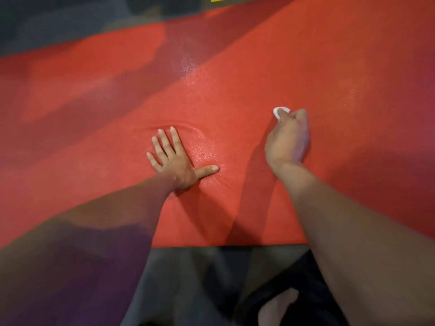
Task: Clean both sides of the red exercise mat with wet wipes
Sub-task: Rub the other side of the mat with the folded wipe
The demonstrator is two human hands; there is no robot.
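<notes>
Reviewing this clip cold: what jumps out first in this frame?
The large red textured exercise mat fills most of the view, glistening in patches. The left hand presses flat on it at centre, fingers spread, rippling the surface. To its right, the right hand grips a small crumpled white wet wipe against the mat.

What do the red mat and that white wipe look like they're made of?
Mat: likely soft foam or rubber with a fine pebbled finish; it ripples around the pressing left hand and shines in patches, perhaps wet. Wipe: probably thin non-woven cloth, bunched in the right hand; too small to be sure.
</notes>
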